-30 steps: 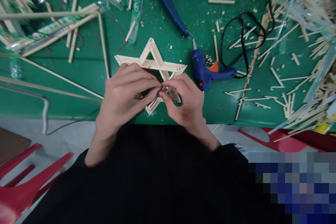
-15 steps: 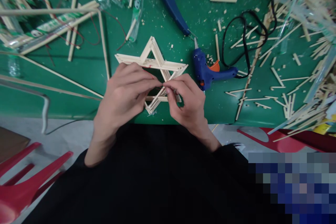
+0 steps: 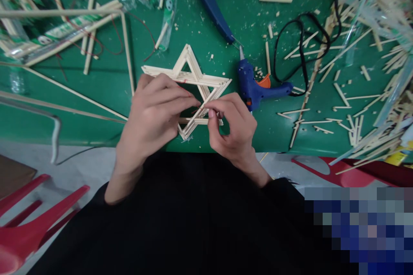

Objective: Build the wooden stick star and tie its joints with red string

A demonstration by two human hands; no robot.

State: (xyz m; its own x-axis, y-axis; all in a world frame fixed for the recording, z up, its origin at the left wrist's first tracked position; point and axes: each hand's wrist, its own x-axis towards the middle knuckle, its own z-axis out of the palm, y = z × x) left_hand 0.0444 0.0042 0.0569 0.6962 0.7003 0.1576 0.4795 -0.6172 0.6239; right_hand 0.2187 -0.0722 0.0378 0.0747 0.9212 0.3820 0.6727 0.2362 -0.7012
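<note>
A six-pointed star of pale wooden sticks [image 3: 190,62] lies flat near the front edge of the green table. My left hand [image 3: 158,114] rests over its left side, fingers bent and pressed together around something I cannot make out; a bit of red thread shows by them. Over the star's right side is my right hand [image 3: 230,124], its thumb and forefinger pinched close to the left fingertips. What the right fingers hold, if anything, is too small to tell. The star's lower left part is hidden beneath my left hand.
Right of the star lies a blue glue gun [image 3: 253,86] with a black cord [image 3: 301,47]. A blue-handled tool [image 3: 211,4] lies beyond. Cut sticks [image 3: 355,131] cover the right side; wrapped sticks [image 3: 69,28] and longer ones lie left. Red chairs [image 3: 41,221] stand below.
My right hand has shifted slightly right, opening a small gap between the fingertips of both hands. The left hand and the star have hardly moved.
</note>
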